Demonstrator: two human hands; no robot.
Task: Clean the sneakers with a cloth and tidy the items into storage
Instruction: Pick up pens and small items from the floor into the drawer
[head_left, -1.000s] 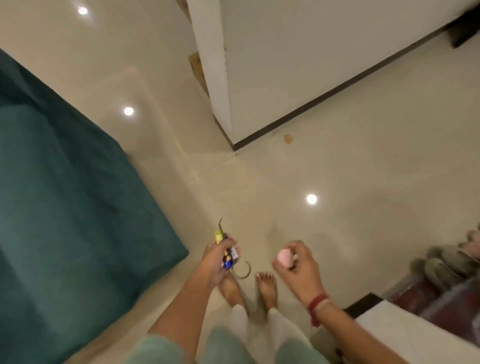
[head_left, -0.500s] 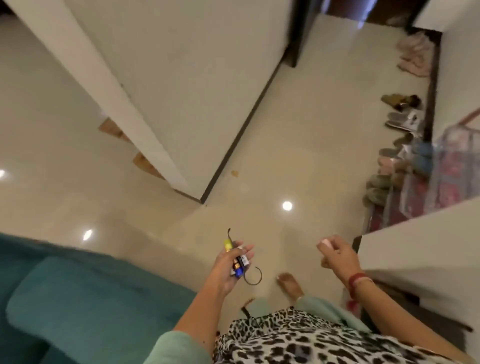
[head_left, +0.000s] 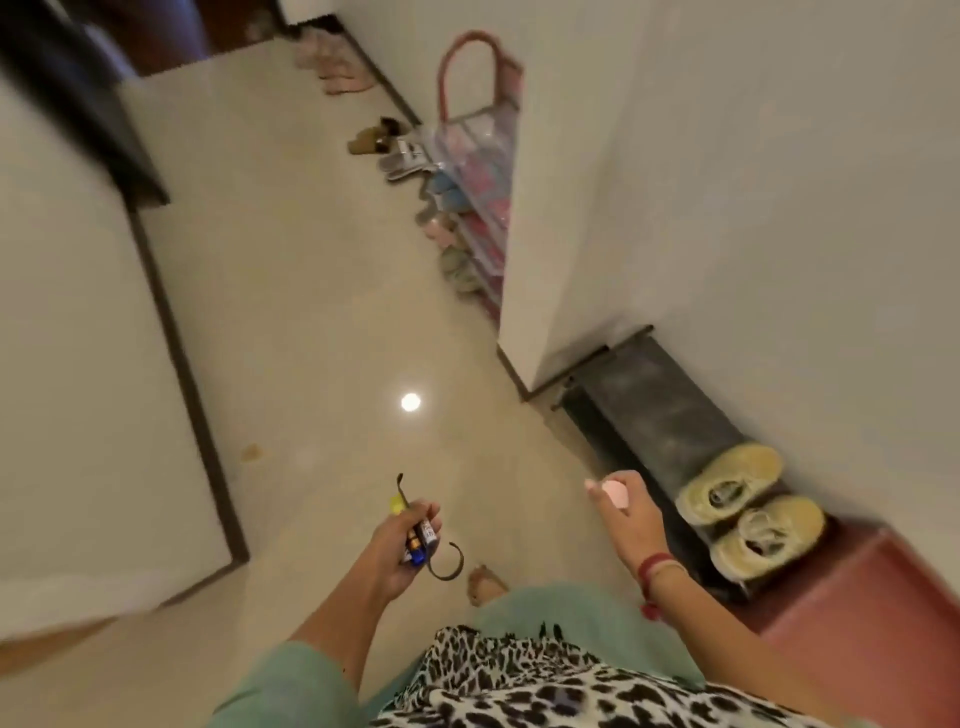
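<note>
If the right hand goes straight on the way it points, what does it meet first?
Likely the white wall corner, across bare floor; depth is unclear. The right hand, holding a small pink item, points left of the yellow sneakers.

We find the sneakers (head_left: 727, 488) side by side on a low rack (head_left: 654, 410) against the wall, just right of our right grip (head_left: 628, 512). Farther ahead, past the wall corner (head_left: 524, 291), a row of footwear (head_left: 452, 265) lines the floor (head_left: 311, 312) beside a bag (head_left: 478, 150).
</note>
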